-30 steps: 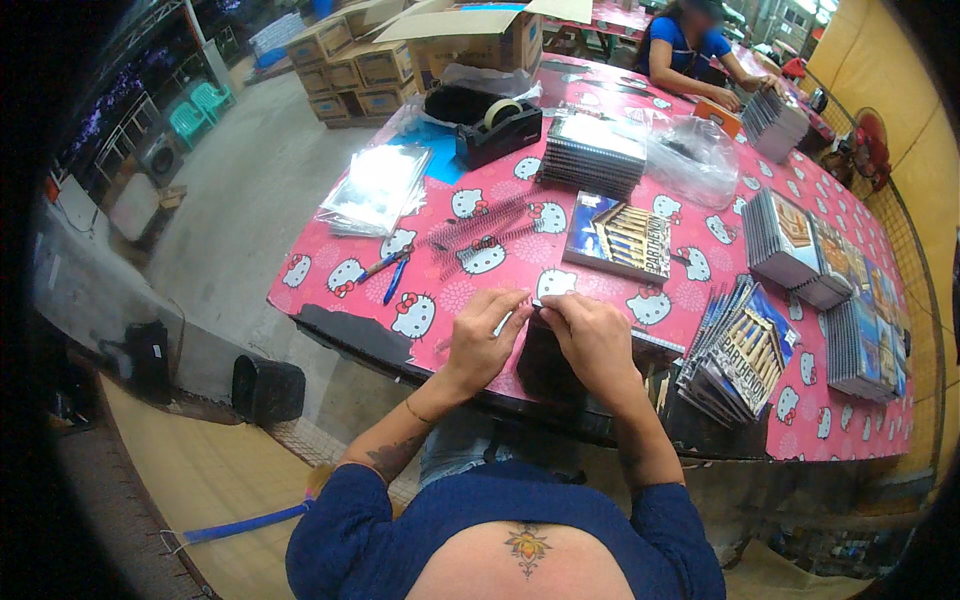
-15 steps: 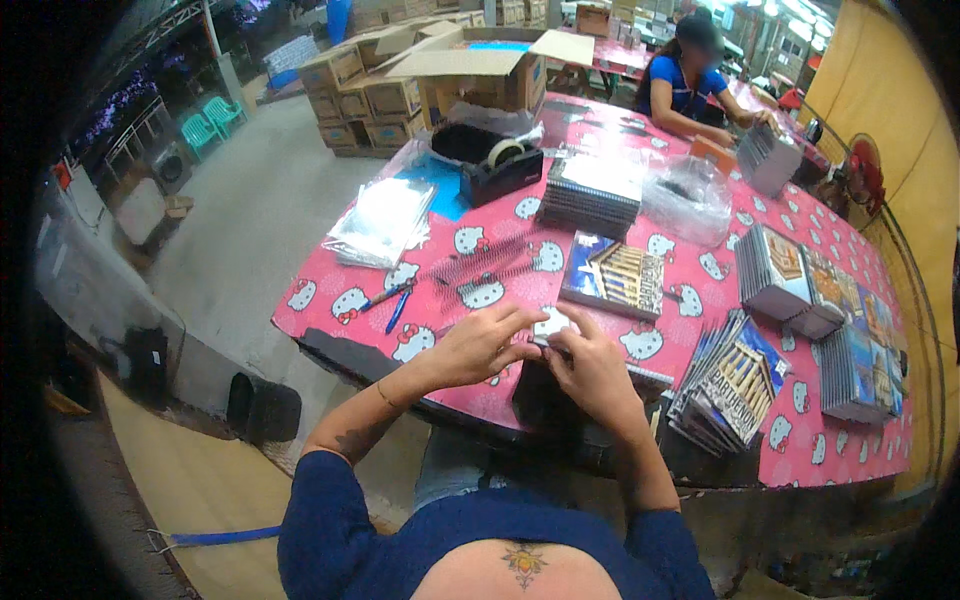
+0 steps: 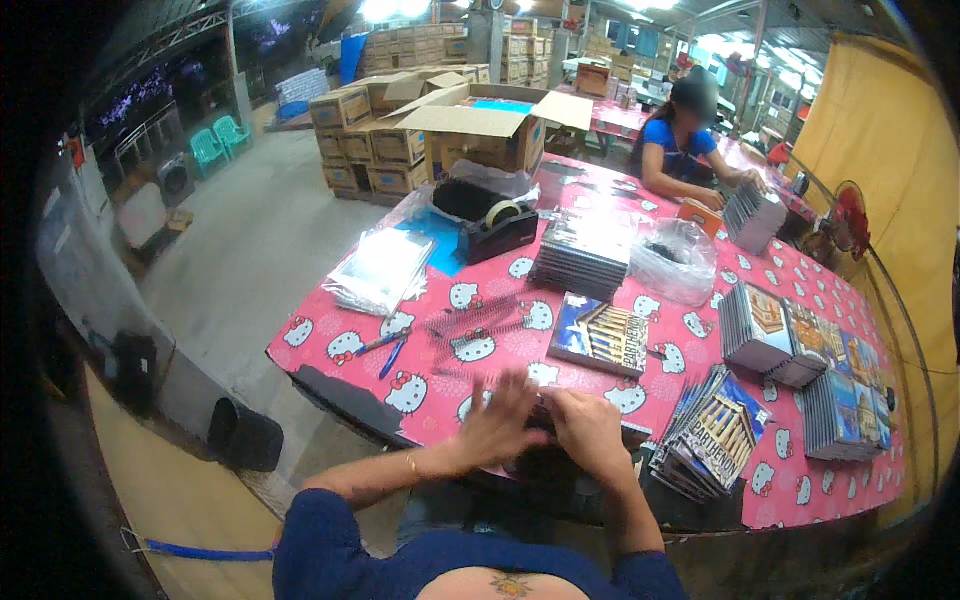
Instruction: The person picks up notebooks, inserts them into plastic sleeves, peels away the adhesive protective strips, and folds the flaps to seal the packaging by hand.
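Note:
At the table's near edge, my left hand (image 3: 505,425) is raised with its fingers stretched out, slightly blurred and holding nothing visible. Just to its right my right hand (image 3: 588,428) has its fingers curled and pressed together; what they hold, if anything, is hidden. Under both hands sits a dark object (image 3: 535,462), mostly covered. Beyond them lies a stack of booklets (image 3: 600,335) with a columned building on a blue cover. To the right, a fanned pile of similar booklets (image 3: 705,440) rests at the edge. Loose black spiral binding coils (image 3: 478,330) lie to the left.
Pens (image 3: 392,358), clear plastic sleeves (image 3: 380,270) and a tape dispenser (image 3: 498,230) occupy the left side. Bound booklet stacks (image 3: 585,250) stand farther back, others (image 3: 765,330) at right. Across the table a co-worker (image 3: 680,150) handles a grey stack. Cartons (image 3: 480,135) stand behind.
My left hand has come away from the small white piece both hands were at, its fingers now spread. My right hand stays near the same spot, more closed. The view has tilted up slightly.

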